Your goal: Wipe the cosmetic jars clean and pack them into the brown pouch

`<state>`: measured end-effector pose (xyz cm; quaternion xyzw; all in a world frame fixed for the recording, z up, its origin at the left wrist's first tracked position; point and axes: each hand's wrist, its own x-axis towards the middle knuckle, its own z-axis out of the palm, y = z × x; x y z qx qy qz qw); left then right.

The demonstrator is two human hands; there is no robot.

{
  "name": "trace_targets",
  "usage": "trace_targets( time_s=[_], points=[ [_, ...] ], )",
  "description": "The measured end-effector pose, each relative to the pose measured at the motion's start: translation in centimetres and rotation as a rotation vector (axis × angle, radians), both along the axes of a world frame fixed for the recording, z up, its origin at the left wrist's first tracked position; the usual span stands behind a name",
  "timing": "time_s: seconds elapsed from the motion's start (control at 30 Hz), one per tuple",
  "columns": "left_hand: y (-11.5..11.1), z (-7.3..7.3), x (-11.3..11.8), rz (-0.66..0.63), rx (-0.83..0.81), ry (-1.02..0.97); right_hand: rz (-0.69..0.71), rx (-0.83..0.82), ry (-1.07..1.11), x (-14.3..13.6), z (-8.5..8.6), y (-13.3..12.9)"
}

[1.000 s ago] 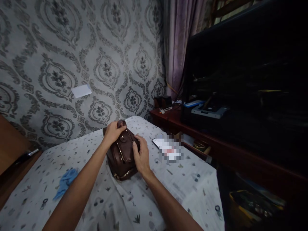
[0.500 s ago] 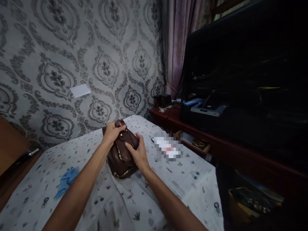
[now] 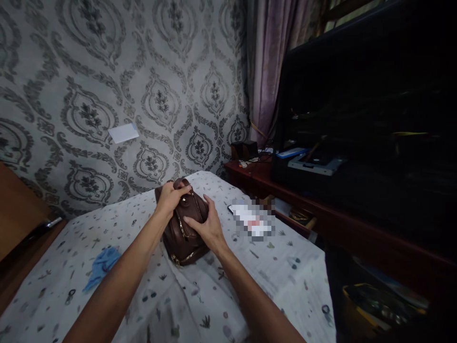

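Observation:
A small brown leather bag (image 3: 189, 240) with gold zips sits on the white patterned sheet (image 3: 193, 309). My left hand (image 3: 169, 197) grips its upper left part, the thumb lying across the top near the handle (image 3: 182, 183). Against the right side of the bag is my right hand (image 3: 210, 225), its thumb pressed on the front beside a zip and its fingers round the side edge. The fingertips of my left hand are hidden behind the bag.
Right of the bag lies a phone-like object (image 3: 252, 220), its face pixelated. A crumpled blue cloth (image 3: 103, 267) is at the left. Along the right runs a dark red desk (image 3: 255, 174) with an open drawer (image 3: 303, 224). A patterned wall (image 3: 200, 105) stands behind.
The whole view has shifted slightly, so things appear a little further right. Both hands stay on the bag; my right thumb has moved slightly leftward across its front.

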<state>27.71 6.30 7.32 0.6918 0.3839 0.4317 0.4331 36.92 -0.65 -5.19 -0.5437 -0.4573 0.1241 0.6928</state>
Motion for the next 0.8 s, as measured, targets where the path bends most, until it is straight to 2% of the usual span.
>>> trace_targets(
  time_s=[0.3,0.5,0.8],
  points=[
    [0.6,0.6,0.0,-0.056,0.005,0.043,0.016,-0.072,-0.043,-0.1,2.0,-1.7],
    [0.8,1.4,-0.4,-0.114,-0.037,0.082,-0.003,-0.052,-0.210,-0.8,2.1,-1.8],
    [0.8,2.0,-2.0,-0.216,-0.052,0.131,-0.034,-0.026,-0.238,-1.1,2.2,-1.5]
  ],
)
